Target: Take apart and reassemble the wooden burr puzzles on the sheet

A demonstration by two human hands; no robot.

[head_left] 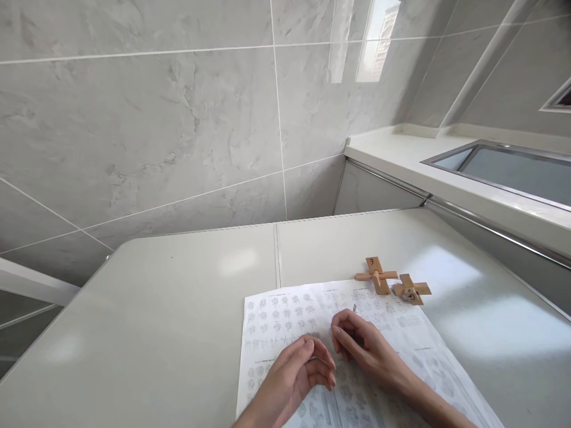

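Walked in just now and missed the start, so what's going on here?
A person has both bare hands over a printed paper sheet on a pale table. The left hand is cupped and the right hand has its fingers curled; whether either holds something small, I can't tell. Two wooden crosses, one marked with an F-like letter and one with a G, lie by the sheet's far right corner, away from both hands.
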